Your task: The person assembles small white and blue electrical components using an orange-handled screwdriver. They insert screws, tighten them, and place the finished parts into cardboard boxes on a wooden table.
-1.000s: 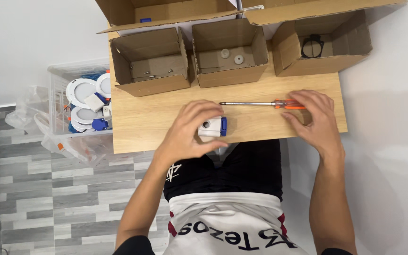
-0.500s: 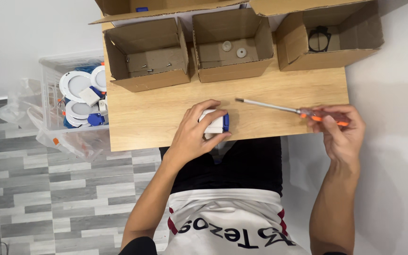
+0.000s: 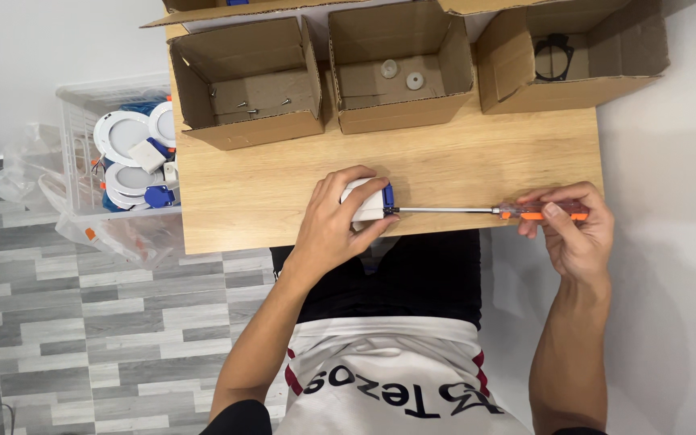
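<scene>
Fingers [image 3: 553, 211] pinch the screwdriver [image 3: 477, 211], tip meeting the white box [image 3: 364, 201] gripped at the desk's [image 3: 477, 161] front edge; unscrewing looks barely begun.

- On the desk [image 3: 283, 193] we have three open boxes in a row along its far edge: left box [image 3: 245, 84], middle box [image 3: 400, 68], right box [image 3: 573, 56].
- In the left box lie small screws [image 3: 251, 105]; in the middle box, two discs [image 3: 402, 74]; in the right box, a ring part [image 3: 553, 55].
- Near the desk's front edge our left hand [image 3: 336, 221] rests on a small driver unit [image 3: 368, 201].
- Right of it lies the screwdriver [image 3: 477, 211], its tip touching the unit, its handle in our right hand [image 3: 573, 229] past the desk's right edge.
- Left of the desk stands a bin [image 3: 82, 145] holding round lamps [image 3: 126, 153].
</scene>
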